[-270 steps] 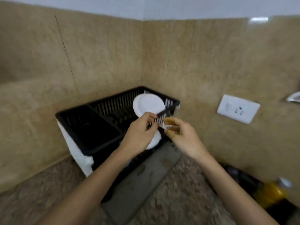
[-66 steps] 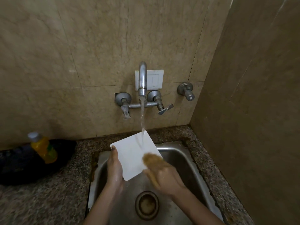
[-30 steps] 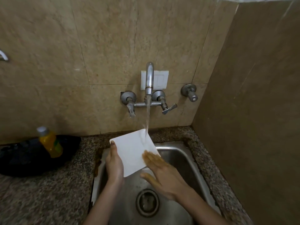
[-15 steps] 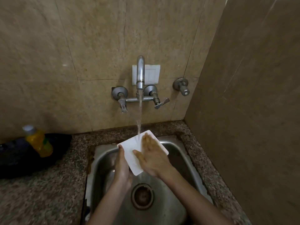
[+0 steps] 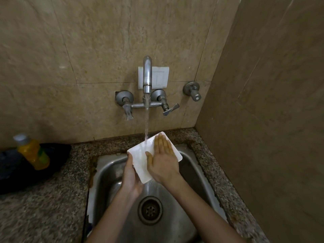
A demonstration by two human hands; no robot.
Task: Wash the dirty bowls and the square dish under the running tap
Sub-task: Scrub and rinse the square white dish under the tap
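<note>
- Since a second ago, the right hand (image 5: 164, 163) has slid from the near right edge of the square dish (image 5: 140, 157) up onto its face. It now lies flat there with its fingers straight and together, gripping nothing.
- The dish is a smooth white slab with rounded corners. It is held tilted directly below the tap (image 5: 147, 74), far corner highest, over the sink (image 5: 108, 174).
- The left hand (image 5: 131, 178) holds the dish by its left edge, below and slightly left of the tap. The thumb is laid on the top face; the fingers underneath are hidden.
- A thin water stream (image 5: 146, 123) falls from the tap's curved metal spout and lands on the dish just left of the right hand's fingertips. Water runs off the dish's near corner.
- The sink is a dull steel basin, with a round perforated drain (image 5: 150, 210) straight below the tap.
- Speckled granite counter (image 5: 43, 207) surrounds the basin.
- Far left of the tap, a yellow plastic bottle (image 5: 34, 152) with a pale cap stands against something black.
- Behind the tap, the wall (image 5: 98, 41) is of glossy beige tiles with faint veining.
</note>
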